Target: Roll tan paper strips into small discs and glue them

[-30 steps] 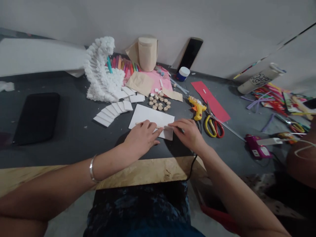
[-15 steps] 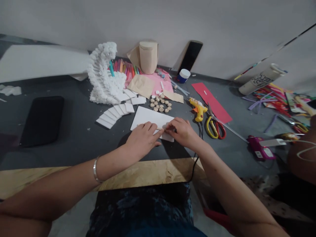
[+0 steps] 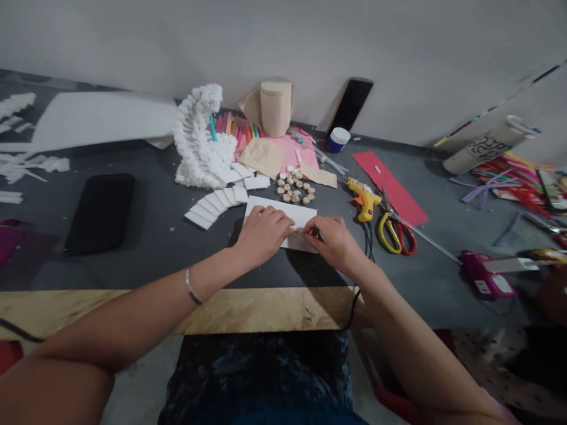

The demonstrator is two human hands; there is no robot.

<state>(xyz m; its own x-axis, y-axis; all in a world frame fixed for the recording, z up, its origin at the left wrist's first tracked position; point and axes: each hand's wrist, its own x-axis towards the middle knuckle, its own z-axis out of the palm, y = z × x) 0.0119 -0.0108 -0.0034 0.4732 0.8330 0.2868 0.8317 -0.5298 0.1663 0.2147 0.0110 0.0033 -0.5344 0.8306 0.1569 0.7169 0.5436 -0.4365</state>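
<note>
A white board (image 3: pixel 283 205) lies on the dark table in front of me, partly covered by both hands. My left hand (image 3: pixel 267 233) rests on it from the left, its fingers bent and close together. From the right, my right hand (image 3: pixel 331 241) pinches with thumb and forefinger. A small tan piece (image 3: pixel 299 231) sits between the fingertips of both hands; its shape is mostly hidden. Just behind the board is a cluster of small tan discs (image 3: pixel 296 193), with a few white ones at its back.
White tiles (image 3: pixel 208 208) fan out left of the board, before a white fluffy curved form (image 3: pixel 188 141). On the right lie a yellow glue gun (image 3: pixel 367 198), scissors (image 3: pixel 390 233), red paper (image 3: pixel 390 186) and a purple power socket (image 3: pixel 485 274). A black tablet-like slab (image 3: pixel 101 212) lies left.
The whole view has shifted, so the table things appear further right. My hands stay over the board, the left fingers now more drawn in beside the right fingertips.
</note>
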